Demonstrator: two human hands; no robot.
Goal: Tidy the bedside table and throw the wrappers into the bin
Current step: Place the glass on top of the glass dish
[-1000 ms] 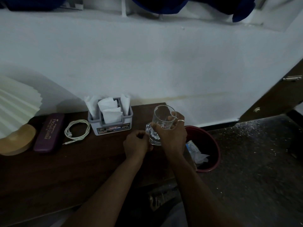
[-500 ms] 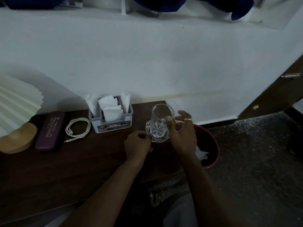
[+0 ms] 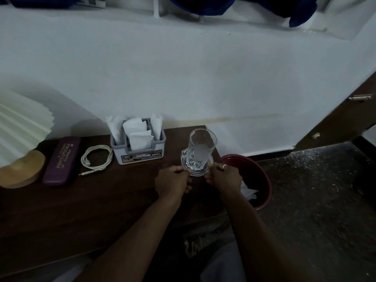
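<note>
Table (image 3: 101,200): glass (image 3: 202,147) on dish (image 3: 195,173) at 2 o'clock corner, L hand (image 3: 173,185) & R hand (image 3: 223,178) pinch its rim; jerk could topple glass.

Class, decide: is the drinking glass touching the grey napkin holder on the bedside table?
Apart. The head view shows a strip of bare brown table between the drinking glass and the grey napkin holder.

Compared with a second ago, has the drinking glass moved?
Yes. The glass left the right hand, came down from its tilt and now stands upright on the coaster, about as far right of the tissue holder as before.
</note>
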